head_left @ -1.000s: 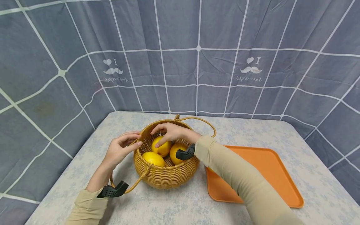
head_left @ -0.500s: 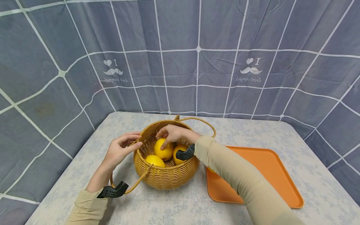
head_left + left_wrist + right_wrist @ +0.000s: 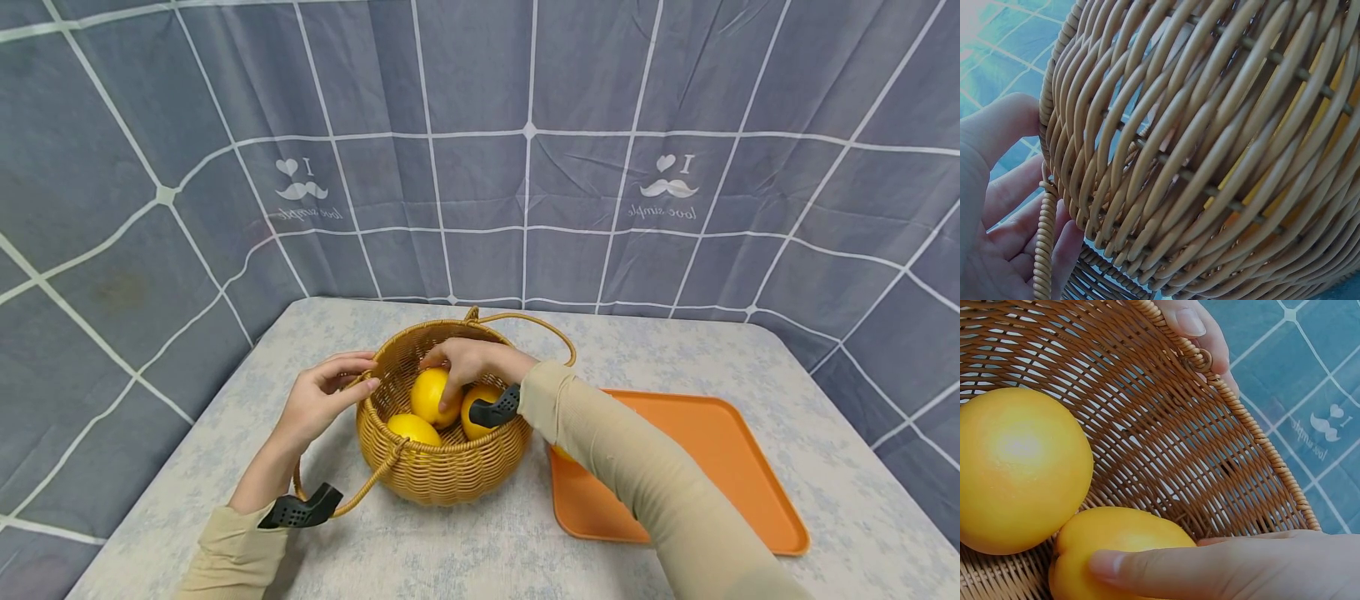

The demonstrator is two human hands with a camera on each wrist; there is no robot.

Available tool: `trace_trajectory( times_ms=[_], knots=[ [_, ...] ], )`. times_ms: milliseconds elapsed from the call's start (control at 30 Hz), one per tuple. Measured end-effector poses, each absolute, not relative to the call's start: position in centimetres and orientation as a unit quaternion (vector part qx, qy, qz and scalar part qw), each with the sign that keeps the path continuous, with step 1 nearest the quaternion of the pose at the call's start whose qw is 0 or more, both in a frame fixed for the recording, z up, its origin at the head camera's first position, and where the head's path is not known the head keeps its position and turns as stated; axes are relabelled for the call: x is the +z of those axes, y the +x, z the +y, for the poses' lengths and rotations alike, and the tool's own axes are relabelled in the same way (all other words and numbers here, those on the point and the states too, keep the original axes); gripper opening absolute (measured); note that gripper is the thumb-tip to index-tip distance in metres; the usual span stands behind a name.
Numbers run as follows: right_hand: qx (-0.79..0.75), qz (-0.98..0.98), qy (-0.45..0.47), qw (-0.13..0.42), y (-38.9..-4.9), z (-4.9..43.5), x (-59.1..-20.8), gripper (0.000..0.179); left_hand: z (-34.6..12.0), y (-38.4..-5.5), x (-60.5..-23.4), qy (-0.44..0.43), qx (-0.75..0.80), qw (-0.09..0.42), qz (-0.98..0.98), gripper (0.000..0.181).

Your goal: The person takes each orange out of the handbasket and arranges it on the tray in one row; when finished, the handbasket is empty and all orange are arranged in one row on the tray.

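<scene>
A round wicker basket (image 3: 442, 479) stands on the table with several yellow fruits inside. My left hand (image 3: 322, 400) holds its left rim between thumb and fingers, beside the root of one handle. Inside the basket, my right hand (image 3: 468, 362) grips a smooth yellow fruit (image 3: 427, 396), its thumb (image 3: 1147, 569) lying across the side. A round yellow fruit (image 3: 1019, 469) sits nearer the front wall, and an orange-yellow fruit (image 3: 476, 404) lies to the right, partly behind the black wrist mount. The right hand's other fingers are mostly hidden.
An orange tray (image 3: 705, 433) lies right of the basket, partly under the right forearm. A bit of something yellow (image 3: 562, 452) shows at its left edge. One basket handle (image 3: 558, 329) loops out behind, the other (image 3: 367, 492) towards the left wrist. A grey checked curtain (image 3: 480, 183) surrounds the table.
My right hand has moved slightly right and down onto the middle fruit, its fingers closing round it. That fruit has shifted a little. My left hand stays on the rim.
</scene>
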State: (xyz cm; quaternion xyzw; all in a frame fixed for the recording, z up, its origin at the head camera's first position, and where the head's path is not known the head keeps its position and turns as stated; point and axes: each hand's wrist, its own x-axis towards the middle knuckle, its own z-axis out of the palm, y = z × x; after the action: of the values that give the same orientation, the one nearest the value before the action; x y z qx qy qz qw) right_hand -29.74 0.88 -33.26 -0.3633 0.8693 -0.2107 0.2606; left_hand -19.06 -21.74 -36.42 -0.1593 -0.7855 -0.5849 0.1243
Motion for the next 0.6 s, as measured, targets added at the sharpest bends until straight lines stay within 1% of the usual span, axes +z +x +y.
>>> trace_trajectory(
  times_ms=[167,367,467,600],
  knots=[
    [-0.197,0.878,-0.360,0.247,-29.74,0.93,-33.24,0.076,-21.72,-19.09,-36.42,-0.162,-0.584,0.127,-0.785,0.026],
    [-0.235,0.869,-0.346,0.265,-29.74,1.10,-33.25,0.068,-21.68,-19.07,-36.44,-0.163,-0.584,0.127,-0.785,0.025],
    [-0.256,0.856,-0.359,0.272,-29.77,1.11,-33.35,0.063,-21.68,-19.05,-36.45,-0.160,-0.583,0.126,-0.786,0.026],
    [-0.252,0.846,-0.380,0.277,-29.79,1.13,-33.30,0.066,-21.67,-18.99,-36.45,-0.156,-0.582,0.125,-0.788,0.026]
  ],
)
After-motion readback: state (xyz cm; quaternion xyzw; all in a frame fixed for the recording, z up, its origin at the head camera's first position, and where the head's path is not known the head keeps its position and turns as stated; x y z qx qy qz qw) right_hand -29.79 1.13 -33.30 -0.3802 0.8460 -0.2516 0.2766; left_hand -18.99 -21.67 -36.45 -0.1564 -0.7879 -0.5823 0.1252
